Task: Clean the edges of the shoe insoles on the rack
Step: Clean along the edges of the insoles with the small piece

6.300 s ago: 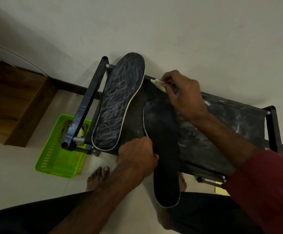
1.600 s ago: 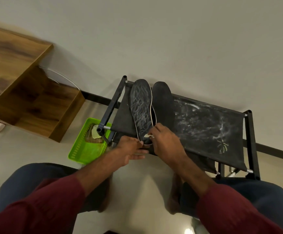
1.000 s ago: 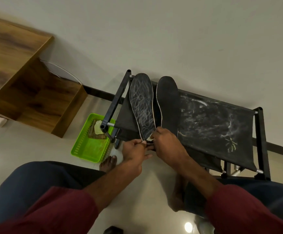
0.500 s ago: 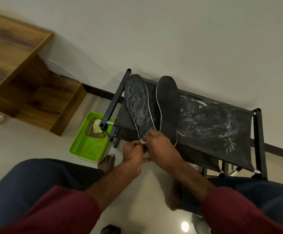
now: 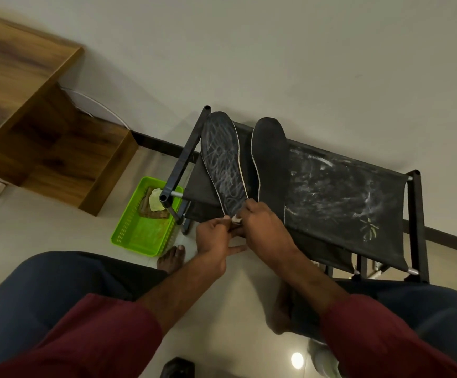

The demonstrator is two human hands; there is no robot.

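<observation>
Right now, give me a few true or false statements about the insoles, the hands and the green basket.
Two insoles lie on the rack: a scribbled insole and a plain insole. True.
The scribbled insole lies right of the plain insole. False: it lies left of it.
The right hand pinches a white wad at the scribbled insole's heel. True.
The green basket sits on the rack. False: it stands on the floor beside it.

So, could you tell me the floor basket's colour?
The basket is bright green, seen best in the head view.
</observation>
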